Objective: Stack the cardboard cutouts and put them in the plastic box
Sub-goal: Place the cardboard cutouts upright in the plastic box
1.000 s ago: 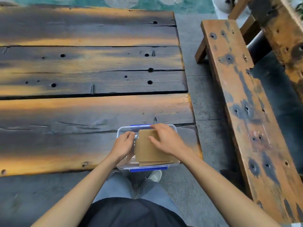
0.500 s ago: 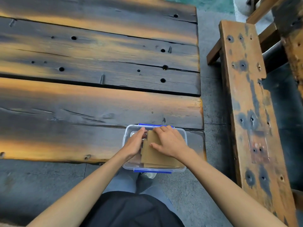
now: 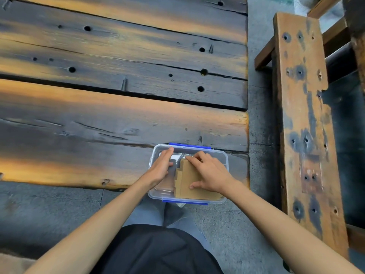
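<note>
Down at the near right corner of the dark, weathered plank table (image 3: 118, 119) sits the clear plastic box (image 3: 225, 161) with blue clips on its far and near rims, its near edge hanging a little past the table edge. Inside it, toward the right half, lies the stack of brown cardboard cutouts (image 3: 186, 184), their left edges stepped unevenly. The right hand (image 3: 212, 173) lies flat on top of the stack, fingers spread, thumb against the near part of the cardboard, pressing rather than pinching. The left hand (image 3: 161, 167) reaches into the left half of the box, fingers held together and pointing at the far wall, thumb toward the stack's left edge; whether it touches the cardboard cannot be told. Both forearms cross over the near rim and hide part of the box. To the right, across a strip of grey concrete floor (image 3: 258, 119), stands a worn wooden bench (image 3: 304, 115) with dark blotches. Below the box, a shoe (image 3: 173, 214) and dark clothing show.
</note>
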Tool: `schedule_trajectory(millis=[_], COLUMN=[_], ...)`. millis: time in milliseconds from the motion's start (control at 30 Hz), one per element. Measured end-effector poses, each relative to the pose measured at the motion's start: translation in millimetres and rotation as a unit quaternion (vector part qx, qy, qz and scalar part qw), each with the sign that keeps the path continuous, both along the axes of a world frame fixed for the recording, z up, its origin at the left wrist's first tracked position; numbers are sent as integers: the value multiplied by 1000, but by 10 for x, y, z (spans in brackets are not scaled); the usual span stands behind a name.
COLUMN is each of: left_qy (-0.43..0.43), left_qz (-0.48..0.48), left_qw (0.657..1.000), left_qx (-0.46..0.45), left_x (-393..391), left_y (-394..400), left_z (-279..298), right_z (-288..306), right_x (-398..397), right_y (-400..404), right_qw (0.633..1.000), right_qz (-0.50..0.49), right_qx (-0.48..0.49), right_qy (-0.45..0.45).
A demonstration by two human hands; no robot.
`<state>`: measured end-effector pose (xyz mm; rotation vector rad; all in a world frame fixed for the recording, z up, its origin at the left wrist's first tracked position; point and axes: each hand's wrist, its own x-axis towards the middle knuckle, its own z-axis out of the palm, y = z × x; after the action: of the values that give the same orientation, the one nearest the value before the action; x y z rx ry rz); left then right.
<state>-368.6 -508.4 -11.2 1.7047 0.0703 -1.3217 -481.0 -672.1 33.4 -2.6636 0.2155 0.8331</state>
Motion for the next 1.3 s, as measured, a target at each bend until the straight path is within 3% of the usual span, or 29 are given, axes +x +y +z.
schedule_trajectory(millis=[300,467,833,967,1133,1300], left_qy=[15,49,46,-40,-161,-156], left_qz=[-56,-84,-162,-254,-426,-406], left_qw=[998,995,985,966,890,900], left_qx=[12,13,-33,-38,33,34], left_x=[-19,-62,-71,-80,-170,-162], left_y=[3,5,83,106,148,149], left_z=[60,122,55,56,25,78], right_z=[-78,-77,-83,-86,-145,-67], right_x=[31,83,106,133,12,-140], right_y=[-184,-270,-319,-290,-189,-298], right_qw=[991,976,981,980,993,990], right_qz=[-73,-107,-64,-66,-44,-92], right_qx=[26,89,104,89,25,61], right_qy=[108,170,153,164,109,85])
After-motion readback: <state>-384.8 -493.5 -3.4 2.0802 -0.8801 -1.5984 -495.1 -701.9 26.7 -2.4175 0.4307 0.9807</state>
